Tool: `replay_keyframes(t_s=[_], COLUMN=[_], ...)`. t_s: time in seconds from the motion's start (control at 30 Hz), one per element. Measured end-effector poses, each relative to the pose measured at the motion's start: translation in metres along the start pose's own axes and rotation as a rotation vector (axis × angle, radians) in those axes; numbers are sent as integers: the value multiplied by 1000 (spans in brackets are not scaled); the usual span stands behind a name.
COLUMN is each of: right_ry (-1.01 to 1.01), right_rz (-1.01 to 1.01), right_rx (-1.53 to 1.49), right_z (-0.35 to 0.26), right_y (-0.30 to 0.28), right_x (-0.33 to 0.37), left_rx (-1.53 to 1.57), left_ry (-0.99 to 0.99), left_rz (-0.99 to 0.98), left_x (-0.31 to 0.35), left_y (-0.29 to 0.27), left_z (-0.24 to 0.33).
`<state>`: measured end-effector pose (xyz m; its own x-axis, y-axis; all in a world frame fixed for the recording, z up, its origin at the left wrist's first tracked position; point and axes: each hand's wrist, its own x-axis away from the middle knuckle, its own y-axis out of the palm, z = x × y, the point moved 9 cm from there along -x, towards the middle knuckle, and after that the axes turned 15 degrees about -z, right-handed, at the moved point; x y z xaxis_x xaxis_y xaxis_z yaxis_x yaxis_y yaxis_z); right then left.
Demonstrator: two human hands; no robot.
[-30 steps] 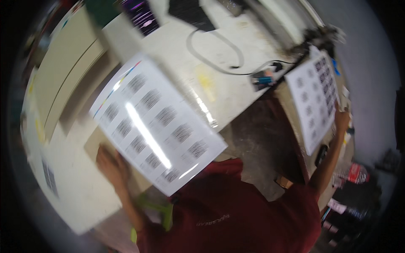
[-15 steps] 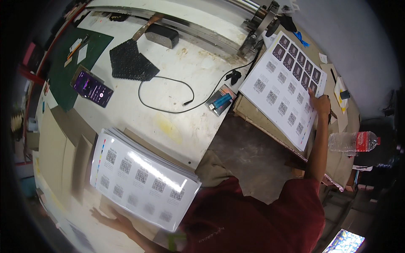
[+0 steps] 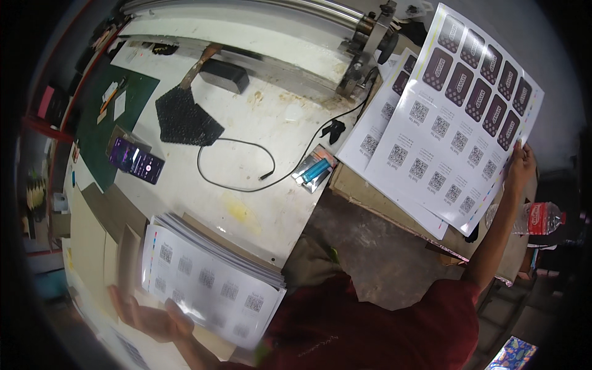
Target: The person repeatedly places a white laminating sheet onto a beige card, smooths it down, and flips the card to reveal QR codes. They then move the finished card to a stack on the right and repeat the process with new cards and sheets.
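Tan table [image 3: 357, 186] part-hidden behind sheet [image 3: 453, 126] in right hand [image 3: 522, 165].

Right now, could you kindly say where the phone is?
In the head view, the phone is at left, by the right edge of the green mat, near the black textured piece.

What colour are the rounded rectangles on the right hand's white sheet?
Dark purplish brown rounded rectangles, best in the head view.

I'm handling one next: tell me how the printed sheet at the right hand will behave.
The printed sheet probably flexes, being broad and thin. The right hand alone at its edge suggests little weight. Glare on its upper labels hints at slickness.
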<state>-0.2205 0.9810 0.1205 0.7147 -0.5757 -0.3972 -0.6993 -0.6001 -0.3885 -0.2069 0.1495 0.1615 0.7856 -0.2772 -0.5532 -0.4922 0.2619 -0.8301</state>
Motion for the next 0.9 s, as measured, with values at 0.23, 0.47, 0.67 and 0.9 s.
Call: replay_keyframes(t_s=[0.23, 0.47, 0.67, 0.9], right_ry=[14, -114, -92, -253], right_rz=[56, 78, 408, 145], right_rx=[836, 837, 30, -488], right_z=[10, -14, -14, -27], right_y=[80, 66, -131, -60], right_x=[31, 22, -44, -135], left_rx=[80, 55, 230, 384], left_ry=[115, 118, 173, 321], left_rz=[-115, -238, -271, -268], left_x=[-50, -60, -85, -141], left_y=[51, 62, 76, 105], left_z=[29, 34, 42, 72])
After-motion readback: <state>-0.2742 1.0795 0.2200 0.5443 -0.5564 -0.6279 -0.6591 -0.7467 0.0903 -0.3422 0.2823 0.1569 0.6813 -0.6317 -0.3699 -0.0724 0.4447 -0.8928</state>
